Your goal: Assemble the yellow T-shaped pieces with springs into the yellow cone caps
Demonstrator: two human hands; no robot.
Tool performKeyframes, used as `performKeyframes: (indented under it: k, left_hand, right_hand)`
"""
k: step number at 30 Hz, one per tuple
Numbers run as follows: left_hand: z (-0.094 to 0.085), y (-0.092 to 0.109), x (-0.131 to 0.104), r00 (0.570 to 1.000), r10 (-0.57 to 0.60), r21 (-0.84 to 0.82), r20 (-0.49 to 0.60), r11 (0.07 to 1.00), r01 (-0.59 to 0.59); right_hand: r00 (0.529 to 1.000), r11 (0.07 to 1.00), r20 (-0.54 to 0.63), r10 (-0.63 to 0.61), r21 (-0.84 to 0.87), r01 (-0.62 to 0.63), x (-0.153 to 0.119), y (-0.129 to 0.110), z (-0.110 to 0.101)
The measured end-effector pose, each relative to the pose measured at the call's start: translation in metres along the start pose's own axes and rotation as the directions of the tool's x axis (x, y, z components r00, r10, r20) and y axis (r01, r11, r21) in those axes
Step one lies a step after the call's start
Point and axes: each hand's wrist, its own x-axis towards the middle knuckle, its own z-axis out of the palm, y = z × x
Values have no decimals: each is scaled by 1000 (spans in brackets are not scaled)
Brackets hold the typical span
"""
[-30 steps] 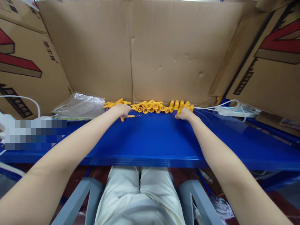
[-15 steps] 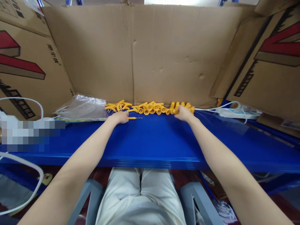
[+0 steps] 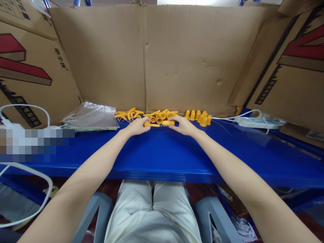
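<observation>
Near the back of the blue table, my left hand [image 3: 138,126] pinches a yellow corkscrew [image 3: 154,125] with a ribbed shaft. Its metal spiral points right, toward my other hand. My right hand [image 3: 186,126] grips a yellow plastic cap [image 3: 168,123], lying sideways with its end facing the spiral. The two parts are lined up, tip near the cap; whether they touch I cannot tell. Just behind them is a pile of yellow cone-mouthed pieces [image 3: 163,115]. More yellow corkscrews [image 3: 129,114] with metal spirals lie behind my left hand. Several yellow caps [image 3: 203,119] stand upright beyond my right hand.
A tall cardboard panel [image 3: 192,60] closes off the back of the blue table [image 3: 162,152]. Clear plastic bags [image 3: 93,113] lie at the left. At the right are a white power strip [image 3: 258,122] and cables. A white cable [image 3: 48,195] loops at the lower left.
My right hand has come left from the group of caps, bringing one cap with it. My left hand has shifted slightly right with the corkscrew, so both hands are now closer together.
</observation>
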Motion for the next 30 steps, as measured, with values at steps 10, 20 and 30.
performKeyframes:
  k: [10, 20, 30]
  left_hand:
    - [-1, -3, 0, 999, -33, 2, -3, 999, 33]
    - [-2, -2, 0, 998, -56, -10, -23, 998, 55]
    - [-1, -2, 0, 998, -41, 21, -41, 999, 42]
  right_hand:
    - [991, 975, 88, 101, -208, -81, -2, 14, -2]
    - [985, 969, 95, 141, -215, -118, -2, 6, -5]
    - [989, 985, 70, 130, -121, -121, -2, 4, -7]
